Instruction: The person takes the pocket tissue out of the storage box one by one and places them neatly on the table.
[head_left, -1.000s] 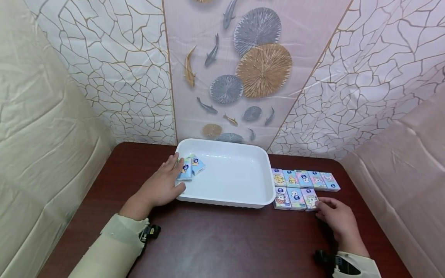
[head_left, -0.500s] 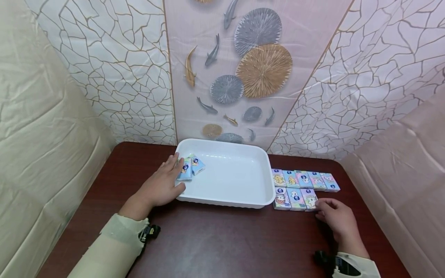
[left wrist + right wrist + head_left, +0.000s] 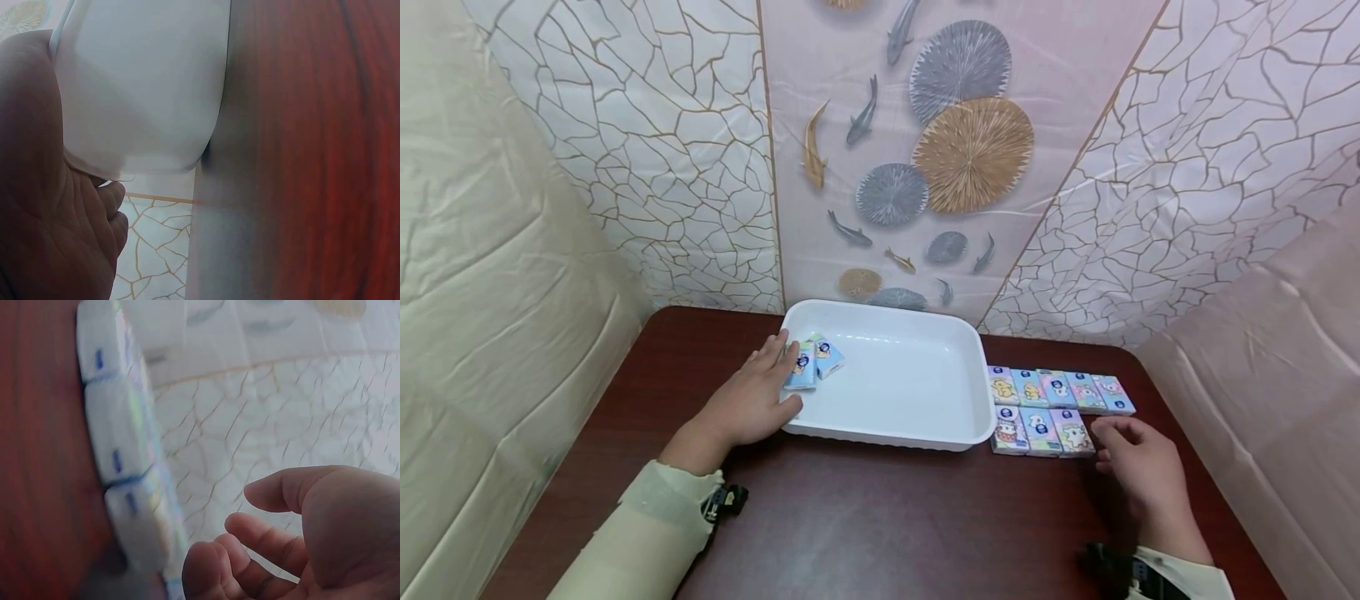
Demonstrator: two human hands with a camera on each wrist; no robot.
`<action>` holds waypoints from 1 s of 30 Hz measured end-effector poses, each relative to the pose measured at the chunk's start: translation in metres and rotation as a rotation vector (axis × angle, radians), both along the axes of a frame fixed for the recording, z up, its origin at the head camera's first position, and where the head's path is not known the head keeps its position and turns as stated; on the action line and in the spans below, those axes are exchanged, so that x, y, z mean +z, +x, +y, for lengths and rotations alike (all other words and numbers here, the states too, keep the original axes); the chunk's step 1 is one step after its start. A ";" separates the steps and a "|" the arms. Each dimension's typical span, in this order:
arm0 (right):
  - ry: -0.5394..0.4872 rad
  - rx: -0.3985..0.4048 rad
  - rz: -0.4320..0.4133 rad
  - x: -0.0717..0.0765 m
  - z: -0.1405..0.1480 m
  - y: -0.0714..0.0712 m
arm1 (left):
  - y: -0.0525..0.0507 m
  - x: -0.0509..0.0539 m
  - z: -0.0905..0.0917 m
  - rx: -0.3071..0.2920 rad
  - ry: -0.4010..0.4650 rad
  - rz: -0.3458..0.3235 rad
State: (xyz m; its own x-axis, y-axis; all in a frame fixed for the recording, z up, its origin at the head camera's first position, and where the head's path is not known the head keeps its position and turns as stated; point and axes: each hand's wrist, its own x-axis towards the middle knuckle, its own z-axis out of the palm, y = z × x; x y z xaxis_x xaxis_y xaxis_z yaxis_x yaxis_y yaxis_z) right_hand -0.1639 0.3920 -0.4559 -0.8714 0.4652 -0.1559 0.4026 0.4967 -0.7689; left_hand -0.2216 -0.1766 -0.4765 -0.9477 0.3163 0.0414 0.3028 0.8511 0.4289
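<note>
In the head view my left hand (image 3: pixel 754 398) holds the left end of the white plastic tray (image 3: pixel 887 440), thumb and index finger over its rim. The left wrist view has that hand's other fingers (image 3: pixel 111 199) curled below the tray's edge. Two small blue tissue packs (image 3: pixel 801 367) lie in the tray by the fingers, one overlapping the other. My right hand (image 3: pixel 1142 462) is loosely curled and holds nothing, just right of the front-row tissue pack (image 3: pixel 1072 433), with a small gap between them. The right wrist view shows its thumb and fingertips apart.
Right of the tray, pastel cartoon tissue packs lie in two rows: three in front and several in the back row (image 3: pixel 1056 389). The dark red-brown table (image 3: pixel 910 517) ends at patterned wall cloth (image 3: pixel 700 167). Padded beige panels (image 3: pixel 512 275) flank both sides.
My right hand has come off the rightmost front-row tissue pack and moved slightly right. The left hand and the tray stay in place.
</note>
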 end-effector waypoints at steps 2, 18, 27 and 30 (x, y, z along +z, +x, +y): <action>0.024 0.026 -0.003 0.007 -0.006 0.001 | 0.000 0.000 0.000 -0.003 -0.001 0.002; 0.188 0.366 0.037 0.046 -0.070 -0.004 | -0.001 -0.002 -0.001 -0.012 0.005 0.011; 0.172 0.501 0.078 0.056 -0.109 -0.024 | -0.001 -0.001 -0.001 -0.012 0.012 0.011; 0.154 0.540 0.076 0.058 -0.123 -0.031 | 0.000 0.000 -0.001 -0.012 0.014 0.009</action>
State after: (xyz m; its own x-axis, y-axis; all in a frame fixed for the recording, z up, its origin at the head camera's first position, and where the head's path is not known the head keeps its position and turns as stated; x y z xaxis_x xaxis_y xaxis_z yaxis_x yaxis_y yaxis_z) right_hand -0.1944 0.2693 -0.3979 -0.9981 -0.0377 -0.0487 0.0062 0.7257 -0.6880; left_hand -0.2215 -0.1776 -0.4763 -0.9436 0.3267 0.0541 0.3164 0.8412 0.4384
